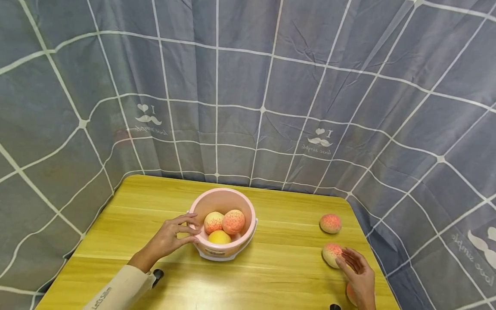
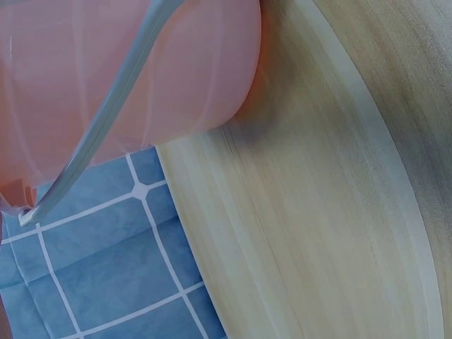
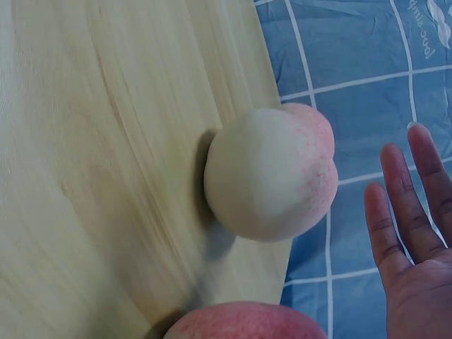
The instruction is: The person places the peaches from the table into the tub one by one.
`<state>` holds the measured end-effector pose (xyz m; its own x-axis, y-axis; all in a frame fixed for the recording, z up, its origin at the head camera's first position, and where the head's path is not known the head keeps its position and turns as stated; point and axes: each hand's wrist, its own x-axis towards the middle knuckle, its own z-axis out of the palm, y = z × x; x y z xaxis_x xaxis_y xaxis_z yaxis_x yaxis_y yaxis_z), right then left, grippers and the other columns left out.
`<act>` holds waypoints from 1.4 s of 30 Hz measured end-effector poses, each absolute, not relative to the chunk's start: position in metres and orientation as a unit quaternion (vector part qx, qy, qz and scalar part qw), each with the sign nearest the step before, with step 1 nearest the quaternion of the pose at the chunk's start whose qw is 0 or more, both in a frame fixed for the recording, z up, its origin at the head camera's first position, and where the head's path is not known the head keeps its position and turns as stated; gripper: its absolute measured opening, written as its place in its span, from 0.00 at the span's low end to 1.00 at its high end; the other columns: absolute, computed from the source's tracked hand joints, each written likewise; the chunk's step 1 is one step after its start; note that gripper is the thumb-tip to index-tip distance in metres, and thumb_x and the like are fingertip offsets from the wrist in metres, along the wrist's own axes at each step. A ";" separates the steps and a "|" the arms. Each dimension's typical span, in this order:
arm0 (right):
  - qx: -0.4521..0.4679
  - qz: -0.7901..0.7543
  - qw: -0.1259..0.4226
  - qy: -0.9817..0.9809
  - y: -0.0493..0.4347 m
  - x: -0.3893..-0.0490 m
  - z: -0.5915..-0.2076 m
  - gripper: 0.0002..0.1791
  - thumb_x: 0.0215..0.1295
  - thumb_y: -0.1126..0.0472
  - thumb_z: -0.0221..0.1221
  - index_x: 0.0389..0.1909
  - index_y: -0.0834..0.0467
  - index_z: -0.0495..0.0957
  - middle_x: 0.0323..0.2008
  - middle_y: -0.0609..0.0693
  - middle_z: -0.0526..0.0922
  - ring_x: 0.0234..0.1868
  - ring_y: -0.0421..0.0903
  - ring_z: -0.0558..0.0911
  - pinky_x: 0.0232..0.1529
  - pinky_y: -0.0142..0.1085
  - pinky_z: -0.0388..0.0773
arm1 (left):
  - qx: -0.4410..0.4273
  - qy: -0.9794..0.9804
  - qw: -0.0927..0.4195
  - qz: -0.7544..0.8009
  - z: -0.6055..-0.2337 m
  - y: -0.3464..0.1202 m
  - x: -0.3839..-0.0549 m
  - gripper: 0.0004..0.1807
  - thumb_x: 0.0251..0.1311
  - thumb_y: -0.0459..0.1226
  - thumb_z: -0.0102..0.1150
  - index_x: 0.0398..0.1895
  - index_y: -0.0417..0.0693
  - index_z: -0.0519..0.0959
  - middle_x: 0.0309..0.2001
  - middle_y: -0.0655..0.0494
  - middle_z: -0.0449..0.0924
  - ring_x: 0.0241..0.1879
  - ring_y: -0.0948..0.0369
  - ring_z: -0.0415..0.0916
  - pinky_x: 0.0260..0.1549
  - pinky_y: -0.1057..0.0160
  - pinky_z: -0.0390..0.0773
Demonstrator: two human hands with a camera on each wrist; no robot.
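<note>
A pink bucket (image 1: pixel 201 200) stands on the table, with two red-speckled peaches (image 1: pixel 234 221) and a yellow round fruit (image 1: pixel 219 237) inside. My left hand (image 1: pixel 170 234) holds the bucket's left rim, fingers over the edge and thumb lower on the outside. The left wrist view shows the bucket's side (image 2: pixel 191 70) and its pale handle (image 2: pixel 106 113); that hand is barely visible there. At the right, my right hand (image 1: pixel 360 275) is beside a cream and pink peach (image 1: pixel 331 255). In the right wrist view its fingers (image 3: pixel 400 187) are extended, apart from the peach (image 3: pixel 261 176).
Farther back lies another peach (image 1: pixel 330 223). One more (image 1: pixel 350 294) is partly hidden behind the right hand. The wooden table (image 1: pixel 283 267) has its right edge close to these peaches. A grey checked curtain (image 1: pixel 240 86) surrounds the table's back and sides.
</note>
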<state>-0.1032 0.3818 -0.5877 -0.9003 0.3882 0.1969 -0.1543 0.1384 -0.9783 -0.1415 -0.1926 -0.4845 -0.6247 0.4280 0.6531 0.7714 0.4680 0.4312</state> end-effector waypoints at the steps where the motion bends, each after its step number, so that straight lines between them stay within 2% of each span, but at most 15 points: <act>1: -0.081 0.652 0.209 -0.724 0.382 -0.101 -0.585 0.32 0.55 0.72 0.68 0.62 0.67 0.70 0.50 0.48 0.82 0.49 0.40 0.81 0.50 0.26 0.78 | -0.363 -0.825 0.234 -0.365 -0.484 -0.192 -0.141 0.15 0.33 0.27 0.77 0.30 0.47 0.88 0.40 0.53 0.82 0.49 0.42 0.77 0.60 0.81 0.61; 4: -0.094 0.648 0.209 -0.726 0.378 -0.092 -0.572 0.31 0.55 0.70 0.69 0.61 0.65 0.72 0.47 0.43 0.83 0.48 0.37 0.81 0.50 0.25 0.77 | -0.359 -0.829 0.231 -0.360 -0.483 -0.192 -0.141 0.15 0.34 0.28 0.77 0.31 0.46 0.89 0.41 0.54 0.83 0.49 0.42 0.77 0.60 0.79 0.63; 6: -0.097 0.647 0.217 -0.724 0.383 -0.090 -0.577 0.31 0.54 0.69 0.69 0.60 0.64 0.72 0.46 0.43 0.83 0.47 0.36 0.82 0.49 0.24 0.77 | -0.356 -0.832 0.230 -0.359 -0.483 -0.192 -0.140 0.15 0.34 0.28 0.77 0.31 0.46 0.89 0.41 0.54 0.83 0.49 0.42 0.77 0.59 0.79 0.64; 12: -0.134 0.640 0.215 -0.726 0.384 -0.080 -0.566 0.30 0.54 0.67 0.70 0.60 0.61 0.73 0.44 0.37 0.82 0.44 0.31 0.80 0.50 0.21 0.75 | -0.352 -0.834 0.228 -0.359 -0.483 -0.191 -0.141 0.15 0.34 0.28 0.77 0.30 0.46 0.89 0.41 0.55 0.83 0.49 0.43 0.78 0.60 0.81 0.61; 18: -0.227 0.613 0.211 -0.727 0.393 -0.080 -0.571 0.33 0.52 0.65 0.72 0.61 0.62 0.73 0.42 0.35 0.81 0.44 0.30 0.80 0.49 0.21 0.74 | -0.353 -0.831 0.226 -0.364 -0.483 -0.191 -0.141 0.14 0.34 0.27 0.77 0.30 0.44 0.88 0.40 0.53 0.83 0.49 0.43 0.77 0.60 0.82 0.59; 25: -0.249 0.629 0.199 -0.709 0.375 -0.063 -0.543 0.34 0.52 0.63 0.72 0.61 0.64 0.71 0.37 0.31 0.80 0.41 0.29 0.79 0.47 0.18 0.73 | -0.358 -0.828 0.231 -0.366 -0.484 -0.192 -0.142 0.15 0.33 0.27 0.77 0.30 0.45 0.88 0.41 0.54 0.82 0.49 0.43 0.77 0.59 0.82 0.60; 30: -0.293 0.624 0.196 -0.697 0.363 -0.054 -0.529 0.31 0.50 0.59 0.74 0.56 0.57 0.75 0.33 0.27 0.79 0.38 0.26 0.77 0.42 0.16 0.74 | -0.361 -0.825 0.234 -0.367 -0.484 -0.192 -0.143 0.15 0.33 0.27 0.77 0.30 0.47 0.88 0.40 0.52 0.82 0.49 0.43 0.77 0.60 0.82 0.60; 38: -0.330 0.609 0.181 -0.699 0.368 -0.052 -0.538 0.34 0.48 0.54 0.75 0.57 0.58 0.74 0.33 0.27 0.78 0.40 0.28 0.75 0.41 0.17 0.75 | -0.363 -0.823 0.231 -0.370 -0.484 -0.192 -0.143 0.15 0.34 0.27 0.76 0.30 0.46 0.88 0.40 0.54 0.82 0.49 0.43 0.78 0.60 0.80 0.62; 42: -0.351 0.578 0.162 -0.718 0.373 -0.051 -0.545 0.39 0.45 0.46 0.75 0.58 0.54 0.73 0.39 0.32 0.76 0.38 0.27 0.72 0.40 0.16 0.73 | -0.367 -0.819 0.231 -0.376 -0.484 -0.192 -0.142 0.14 0.33 0.26 0.76 0.30 0.43 0.88 0.39 0.50 0.82 0.49 0.42 0.77 0.60 0.81 0.61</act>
<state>-0.0512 0.3725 -0.5453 -0.7004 0.6923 -0.1737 0.3172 0.0839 -0.9446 -0.1420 -0.1925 -0.4843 -0.6245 0.4268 0.6541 0.7743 0.4483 0.4467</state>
